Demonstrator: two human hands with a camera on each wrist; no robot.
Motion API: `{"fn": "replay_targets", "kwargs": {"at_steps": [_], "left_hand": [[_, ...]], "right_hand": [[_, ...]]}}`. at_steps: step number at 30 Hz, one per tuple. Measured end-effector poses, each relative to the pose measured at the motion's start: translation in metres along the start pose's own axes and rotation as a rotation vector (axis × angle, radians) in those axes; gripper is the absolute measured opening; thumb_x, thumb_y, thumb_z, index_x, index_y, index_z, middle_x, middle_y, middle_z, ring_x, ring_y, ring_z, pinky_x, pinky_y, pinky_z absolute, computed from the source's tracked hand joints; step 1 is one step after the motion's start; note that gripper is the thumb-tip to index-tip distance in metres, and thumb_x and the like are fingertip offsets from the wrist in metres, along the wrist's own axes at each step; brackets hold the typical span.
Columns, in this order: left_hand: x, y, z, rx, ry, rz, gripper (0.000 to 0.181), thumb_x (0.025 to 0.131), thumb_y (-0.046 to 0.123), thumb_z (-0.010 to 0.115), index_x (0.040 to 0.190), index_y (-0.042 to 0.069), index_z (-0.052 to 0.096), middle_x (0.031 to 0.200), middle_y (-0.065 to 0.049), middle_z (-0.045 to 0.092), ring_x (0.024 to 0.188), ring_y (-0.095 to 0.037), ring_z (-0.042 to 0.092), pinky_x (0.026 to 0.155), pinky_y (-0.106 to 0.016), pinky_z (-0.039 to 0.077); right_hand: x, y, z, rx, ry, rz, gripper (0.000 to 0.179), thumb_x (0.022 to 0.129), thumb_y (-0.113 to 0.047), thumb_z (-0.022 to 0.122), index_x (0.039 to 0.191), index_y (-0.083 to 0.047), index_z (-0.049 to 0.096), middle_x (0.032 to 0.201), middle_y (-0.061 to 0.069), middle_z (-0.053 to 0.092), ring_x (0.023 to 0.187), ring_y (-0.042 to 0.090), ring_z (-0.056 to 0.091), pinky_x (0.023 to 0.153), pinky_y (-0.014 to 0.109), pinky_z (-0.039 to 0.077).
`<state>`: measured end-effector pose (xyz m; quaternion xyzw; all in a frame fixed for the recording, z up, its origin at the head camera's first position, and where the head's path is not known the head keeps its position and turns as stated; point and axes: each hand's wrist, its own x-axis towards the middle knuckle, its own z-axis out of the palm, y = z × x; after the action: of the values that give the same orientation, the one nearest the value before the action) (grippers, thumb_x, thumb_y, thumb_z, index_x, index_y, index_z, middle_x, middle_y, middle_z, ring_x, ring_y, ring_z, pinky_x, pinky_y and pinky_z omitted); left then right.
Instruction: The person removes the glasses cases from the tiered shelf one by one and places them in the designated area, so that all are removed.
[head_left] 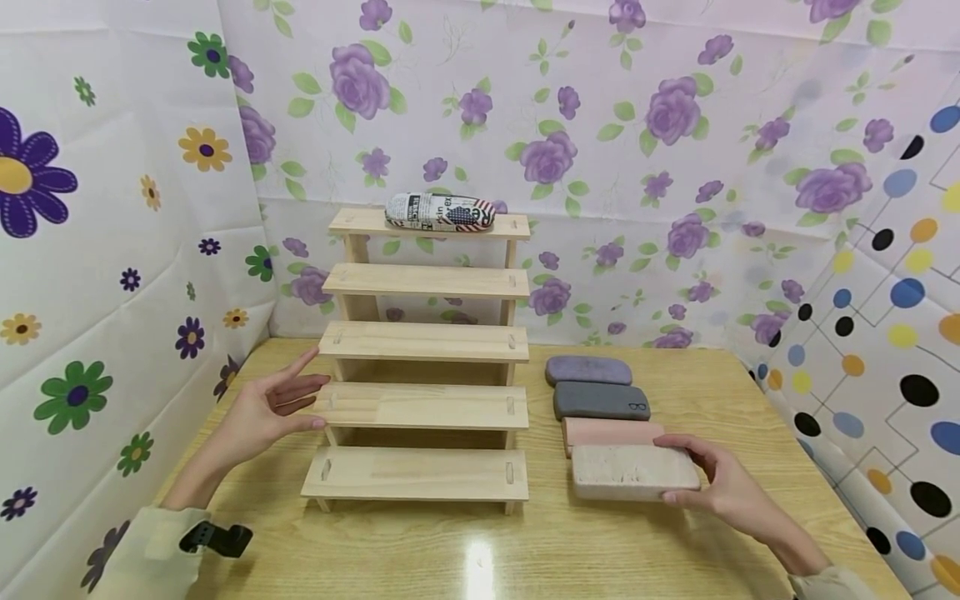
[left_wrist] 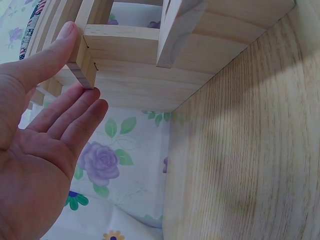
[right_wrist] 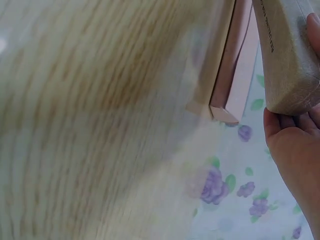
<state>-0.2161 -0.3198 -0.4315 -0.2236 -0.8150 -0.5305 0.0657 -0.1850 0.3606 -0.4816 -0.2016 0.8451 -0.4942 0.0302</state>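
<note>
A stepped wooden display rack (head_left: 427, 406) stands left of centre on the table. My left hand (head_left: 262, 417) is at the left end of its second board from the bottom, thumb at the front edge and fingers at the back edge. In the left wrist view the thumb (left_wrist: 57, 47) overlaps the board's end (left_wrist: 82, 70), with fingertips close beneath. My right hand (head_left: 723, 483) grips the right end of a cream glasses case (head_left: 633, 471), thumb in front and fingers behind. This case is raised off the table in the right wrist view, with small dark lettering on one face.
Behind the cream case lie a pink case (head_left: 611, 432), a grey glasses case (head_left: 600, 401) and a purple case (head_left: 588, 369) in a row. A newspaper-print case (head_left: 438, 212) rests on the rack's top board. Flowered and dotted cloth walls (head_left: 630, 167) enclose the wooden table (head_left: 390, 554).
</note>
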Motion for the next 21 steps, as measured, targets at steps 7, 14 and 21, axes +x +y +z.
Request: {"fn": "replay_targets", "kwargs": {"at_steps": [7, 14, 21], "left_hand": [[-0.0007, 0.0005, -0.0002, 0.001, -0.002, -0.006, 0.099, 0.085, -0.001, 0.087, 0.167, 0.018, 0.035, 0.139, -0.028, 0.063, 0.125, -0.012, 0.064, 0.100, -0.027, 0.056], [-0.0005, 0.0017, -0.0007, 0.011, 0.001, -0.013, 0.100, 0.085, -0.001, 0.087, 0.167, 0.019, 0.034, 0.139, -0.027, 0.063, 0.125, -0.016, 0.065, 0.100, -0.027, 0.056], [-0.0007, 0.0020, -0.0007, 0.001, -0.002, -0.014, 0.100, 0.085, -0.001, 0.087, 0.167, 0.018, 0.034, 0.139, -0.028, 0.063, 0.125, -0.012, 0.064, 0.101, -0.028, 0.056]], "right_hand": [[0.0016, 0.0049, 0.0014, -0.019, -0.006, 0.002, 0.072, 0.083, -0.015, 0.093, 0.146, -0.003, 0.059, 0.149, 0.018, 0.055, 0.133, -0.001, 0.049, 0.099, 0.013, 0.047], [0.0030, 0.0085, 0.0029, -0.019, -0.016, 0.035, 0.074, 0.081, -0.019, 0.095, 0.145, -0.006, 0.060, 0.149, 0.016, 0.056, 0.133, -0.001, 0.048, 0.101, 0.012, 0.045], [0.0037, 0.0065, 0.0056, -0.035, -0.030, 0.026, 0.072, 0.083, -0.021, 0.093, 0.145, -0.006, 0.060, 0.147, 0.015, 0.058, 0.134, -0.004, 0.044, 0.103, 0.011, 0.042]]}}
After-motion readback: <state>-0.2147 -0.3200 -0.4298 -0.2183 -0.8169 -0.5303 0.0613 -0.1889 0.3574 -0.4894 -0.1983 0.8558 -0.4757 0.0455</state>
